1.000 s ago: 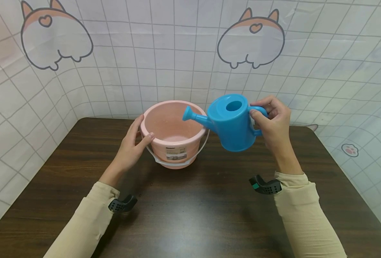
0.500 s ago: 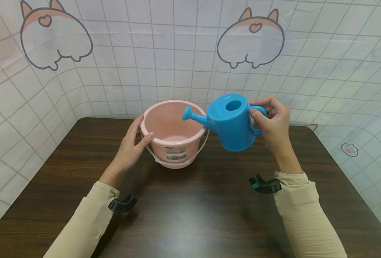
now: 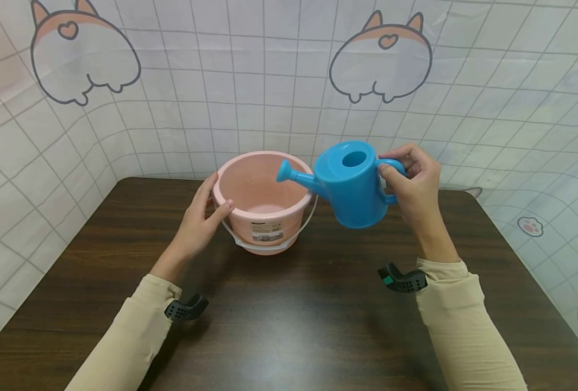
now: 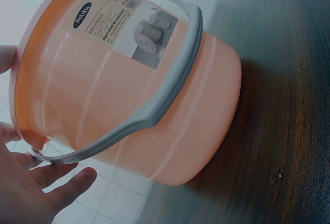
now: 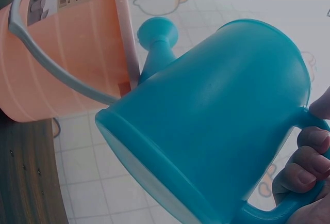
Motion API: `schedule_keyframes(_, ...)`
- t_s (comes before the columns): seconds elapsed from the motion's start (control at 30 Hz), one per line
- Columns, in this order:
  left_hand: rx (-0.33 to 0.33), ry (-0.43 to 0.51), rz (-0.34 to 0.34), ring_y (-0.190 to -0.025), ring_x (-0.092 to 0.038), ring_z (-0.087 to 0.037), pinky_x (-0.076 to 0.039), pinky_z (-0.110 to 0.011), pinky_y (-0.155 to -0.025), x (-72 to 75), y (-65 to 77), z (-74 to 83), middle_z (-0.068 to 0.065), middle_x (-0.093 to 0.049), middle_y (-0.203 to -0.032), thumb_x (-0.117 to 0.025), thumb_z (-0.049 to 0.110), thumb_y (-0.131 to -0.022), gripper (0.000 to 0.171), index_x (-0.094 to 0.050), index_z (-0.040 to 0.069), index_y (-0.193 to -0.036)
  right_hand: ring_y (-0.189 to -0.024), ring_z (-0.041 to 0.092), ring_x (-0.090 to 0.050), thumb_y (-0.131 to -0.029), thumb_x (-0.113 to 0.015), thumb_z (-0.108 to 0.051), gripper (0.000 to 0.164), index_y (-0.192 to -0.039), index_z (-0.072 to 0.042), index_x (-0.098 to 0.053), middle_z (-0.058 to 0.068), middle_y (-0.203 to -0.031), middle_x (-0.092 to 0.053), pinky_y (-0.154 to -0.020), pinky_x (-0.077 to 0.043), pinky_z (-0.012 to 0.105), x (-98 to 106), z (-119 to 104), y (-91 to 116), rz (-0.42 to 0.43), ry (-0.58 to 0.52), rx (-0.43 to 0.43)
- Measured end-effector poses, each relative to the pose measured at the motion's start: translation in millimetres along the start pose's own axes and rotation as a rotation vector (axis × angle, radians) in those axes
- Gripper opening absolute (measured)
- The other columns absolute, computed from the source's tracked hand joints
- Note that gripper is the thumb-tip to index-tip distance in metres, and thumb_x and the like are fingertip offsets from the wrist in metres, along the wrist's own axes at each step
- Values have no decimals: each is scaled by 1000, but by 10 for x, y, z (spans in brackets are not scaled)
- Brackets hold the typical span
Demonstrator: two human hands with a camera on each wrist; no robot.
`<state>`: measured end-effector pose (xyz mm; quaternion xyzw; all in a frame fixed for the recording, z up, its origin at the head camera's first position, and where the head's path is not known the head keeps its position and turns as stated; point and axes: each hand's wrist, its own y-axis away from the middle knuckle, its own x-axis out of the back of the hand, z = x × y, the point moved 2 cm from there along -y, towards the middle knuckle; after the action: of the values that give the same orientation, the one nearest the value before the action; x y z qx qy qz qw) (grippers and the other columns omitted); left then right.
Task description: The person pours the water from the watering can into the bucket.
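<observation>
A pink bucket (image 3: 265, 231) stands upright on the dark wooden table, a paper label on its front and its grey-white handle (image 4: 170, 87) hanging down. My left hand (image 3: 191, 231) holds the bucket's left side, thumb and a finger at the rim; in the left wrist view other fingers lie near the handle's joint. My right hand (image 3: 413, 187) grips the handle of a blue watering can (image 3: 355, 190), held above the table to the bucket's right. Its spout tilts slightly, the rose (image 3: 285, 171) over the bucket's opening. No stream of water is visible.
The brown table (image 3: 289, 326) stretches toward me, with small drops near my left wrist. A white grid-patterned curtain (image 3: 279, 70) with cartoon corgi prints hangs close behind and beside it. Black straps (image 3: 403, 279) sit on both sleeves.
</observation>
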<state>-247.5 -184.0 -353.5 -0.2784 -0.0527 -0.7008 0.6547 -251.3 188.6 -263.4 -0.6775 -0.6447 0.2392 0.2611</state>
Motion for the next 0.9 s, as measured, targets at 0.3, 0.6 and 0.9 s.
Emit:
schedule_keyframes(0.3, 1, 1, 0, -138, -38, -35, -42, -58, -101, -2, -2, 1, 2, -15, -162, -55, 36, -97, 72, -14, 30, -156, -53, 8, -52, -84, -59, 2, 13, -90, -7, -67, 1, -67, -65, -49, -47, 18, 2, -1, -4, -4, -14, -3)
schedule_keyframes(0.6, 2, 8, -2, -138, -38, -34, -42, -57, -101, 0, 3, 7, 2, -15, -162, -56, 35, -97, 72, -14, 30, -156, -54, 9, -53, -84, -60, 2, 13, -91, -6, -67, 3, -68, -65, -49, -48, 18, 2, 3, -5, -5, -10, 2)
schedule_keyframes(0.9, 3, 9, 1, -138, -38, -34, -42, -57, -100, 1, -2, 2, 2, -14, -162, -56, 35, -97, 72, -14, 29, -156, -54, 9, -53, -84, -59, 3, 14, -90, -7, -67, 3, -67, -65, -49, -48, 18, -4, 4, -9, -6, -32, 0)
